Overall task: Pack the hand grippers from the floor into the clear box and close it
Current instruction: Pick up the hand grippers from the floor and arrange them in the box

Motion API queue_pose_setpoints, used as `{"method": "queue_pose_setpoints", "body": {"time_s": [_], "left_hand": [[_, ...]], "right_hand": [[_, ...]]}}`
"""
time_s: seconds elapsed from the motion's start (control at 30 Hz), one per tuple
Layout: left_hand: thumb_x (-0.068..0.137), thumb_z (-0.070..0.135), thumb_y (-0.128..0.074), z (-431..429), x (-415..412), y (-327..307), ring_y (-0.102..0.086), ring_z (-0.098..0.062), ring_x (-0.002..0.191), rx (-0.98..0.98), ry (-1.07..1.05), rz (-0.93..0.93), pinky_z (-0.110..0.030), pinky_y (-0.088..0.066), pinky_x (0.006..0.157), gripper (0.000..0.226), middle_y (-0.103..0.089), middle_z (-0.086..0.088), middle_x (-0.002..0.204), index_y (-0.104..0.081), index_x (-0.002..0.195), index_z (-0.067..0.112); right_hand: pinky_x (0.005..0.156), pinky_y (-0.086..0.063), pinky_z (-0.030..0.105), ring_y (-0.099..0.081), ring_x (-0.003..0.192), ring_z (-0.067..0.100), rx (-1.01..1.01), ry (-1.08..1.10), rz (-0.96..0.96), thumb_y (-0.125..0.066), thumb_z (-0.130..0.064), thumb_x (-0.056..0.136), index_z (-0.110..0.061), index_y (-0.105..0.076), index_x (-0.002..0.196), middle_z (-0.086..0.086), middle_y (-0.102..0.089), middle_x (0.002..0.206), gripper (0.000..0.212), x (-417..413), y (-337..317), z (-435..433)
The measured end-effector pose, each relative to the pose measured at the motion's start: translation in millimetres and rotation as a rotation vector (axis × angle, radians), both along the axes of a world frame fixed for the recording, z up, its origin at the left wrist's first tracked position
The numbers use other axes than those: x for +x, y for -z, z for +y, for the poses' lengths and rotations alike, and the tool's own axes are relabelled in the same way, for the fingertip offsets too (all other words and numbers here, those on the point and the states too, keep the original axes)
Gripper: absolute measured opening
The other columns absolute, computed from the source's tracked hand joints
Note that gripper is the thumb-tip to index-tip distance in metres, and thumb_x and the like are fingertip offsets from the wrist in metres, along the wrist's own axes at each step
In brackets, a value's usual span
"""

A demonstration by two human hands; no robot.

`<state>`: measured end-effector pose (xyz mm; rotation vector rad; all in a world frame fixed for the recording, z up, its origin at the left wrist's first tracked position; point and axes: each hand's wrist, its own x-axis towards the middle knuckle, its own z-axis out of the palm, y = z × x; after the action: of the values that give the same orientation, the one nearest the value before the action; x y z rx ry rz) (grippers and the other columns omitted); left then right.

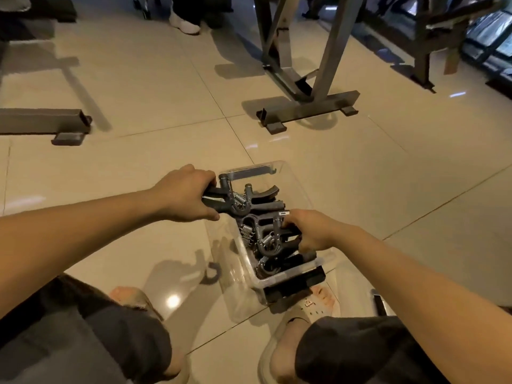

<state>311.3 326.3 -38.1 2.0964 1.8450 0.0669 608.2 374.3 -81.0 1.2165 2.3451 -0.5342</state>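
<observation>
A clear plastic box point(297, 187) stands open on the tiled floor between my feet, holding several black hand grippers with steel springs. My left hand point(184, 194) grips the handles of one hand gripper point(230, 199) over the box's left rim. My right hand point(311, 230) holds another hand gripper point(273, 239) over the middle of the box. More grippers point(266, 196) lie at the far end. A black latch point(293, 286) sits on the box's near end. What looks like the clear lid point(354, 289) lies on the floor by my right foot.
Grey metal gym equipment frames stand ahead: one base bar point(307, 108) beyond the box, another point(41, 120) at far left. A person's white shoe point(184, 22) shows at the top. My knees and sandalled feet point(304, 314) frame the box.
</observation>
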Motion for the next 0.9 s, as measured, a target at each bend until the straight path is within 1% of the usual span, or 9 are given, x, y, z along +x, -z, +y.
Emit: {"method": "queue_pose_setpoints", "body": {"time_s": [0.07,0.2,0.3,0.43,0.57,0.63,0.8,0.9], "left_hand": [[0.071,0.057,-0.080,6.7,-3.3,7.5,-0.046,-0.018,0.093,0.018,0.035,0.006,-0.036,-0.043,0.071,0.049,-0.056,0.009,0.088,-0.052,0.098,0.028],[0.070,0.060,-0.079,24.7,0.8,22.7,-0.045,-0.017,0.092,0.045,0.061,-0.063,-0.035,-0.040,0.070,0.050,-0.056,0.011,0.087,-0.050,0.097,0.030],[0.070,0.058,-0.081,34.6,8.0,28.0,-0.044,-0.017,0.091,0.034,0.079,-0.079,-0.035,-0.040,0.070,0.049,-0.054,0.012,0.085,-0.049,0.095,0.031],[0.069,0.058,-0.082,44.4,18.7,35.0,-0.045,-0.017,0.091,0.001,0.105,-0.094,-0.036,-0.042,0.070,0.050,-0.057,0.010,0.086,-0.050,0.095,0.029],[0.067,0.061,-0.082,52.5,30.2,41.4,-0.046,-0.016,0.092,-0.044,0.137,-0.066,-0.038,-0.047,0.074,0.052,-0.058,0.009,0.087,-0.051,0.096,0.029],[0.066,0.063,-0.081,55.7,34.2,44.2,-0.047,-0.016,0.092,-0.064,0.150,-0.046,-0.039,-0.048,0.076,0.054,-0.059,0.008,0.088,-0.052,0.096,0.029],[0.067,0.062,-0.081,61.2,40.1,48.0,-0.047,-0.016,0.093,-0.092,0.174,-0.034,-0.039,-0.048,0.078,0.053,-0.059,0.009,0.089,-0.052,0.098,0.030],[0.068,0.062,-0.081,61.9,41.3,50.4,-0.046,-0.015,0.093,-0.106,0.175,-0.037,-0.038,-0.048,0.078,0.053,-0.058,0.011,0.089,-0.053,0.098,0.030]], "right_hand": [[0.081,-0.054,0.038,-0.058,0.095,0.022,-0.032,-0.009,-0.001,-0.082,-0.018,0.067,-0.018,-0.059,0.120,0.002,-0.059,0.114,0.057,2.6,10.6,8.1],[0.087,-0.052,0.041,-0.057,0.101,0.023,-0.078,-0.041,0.008,-0.082,-0.021,0.068,-0.017,-0.057,0.125,0.002,-0.057,0.117,0.062,8.1,28.9,15.2],[0.089,-0.051,0.038,-0.056,0.103,0.023,-0.102,-0.069,0.022,-0.082,-0.021,0.070,-0.017,-0.057,0.129,0.002,-0.056,0.118,0.064,12.9,41.2,13.8],[0.083,-0.047,0.031,-0.056,0.102,0.022,-0.101,-0.082,0.061,-0.081,-0.019,0.073,-0.017,-0.059,0.127,0.002,-0.058,0.117,0.058,22.7,53.5,10.1],[0.093,-0.045,0.033,-0.053,0.109,0.020,-0.054,-0.107,0.100,-0.082,-0.025,0.072,-0.019,-0.059,0.130,-0.001,-0.058,0.123,0.063,34.2,64.8,11.4],[0.096,-0.044,0.035,-0.052,0.112,0.020,-0.051,-0.117,0.116,-0.081,-0.024,0.072,-0.021,-0.059,0.132,-0.002,-0.058,0.127,0.064,37.7,67.7,12.5],[0.099,-0.044,0.037,-0.049,0.115,0.018,-0.080,-0.105,0.147,-0.080,-0.022,0.076,-0.022,-0.056,0.134,-0.002,-0.057,0.132,0.064,41.5,71.3,14.2],[0.098,-0.042,0.034,-0.047,0.116,0.017,-0.083,-0.102,0.160,-0.080,-0.025,0.079,-0.024,-0.055,0.135,-0.004,-0.056,0.132,0.062,43.3,74.7,12.7]]}}
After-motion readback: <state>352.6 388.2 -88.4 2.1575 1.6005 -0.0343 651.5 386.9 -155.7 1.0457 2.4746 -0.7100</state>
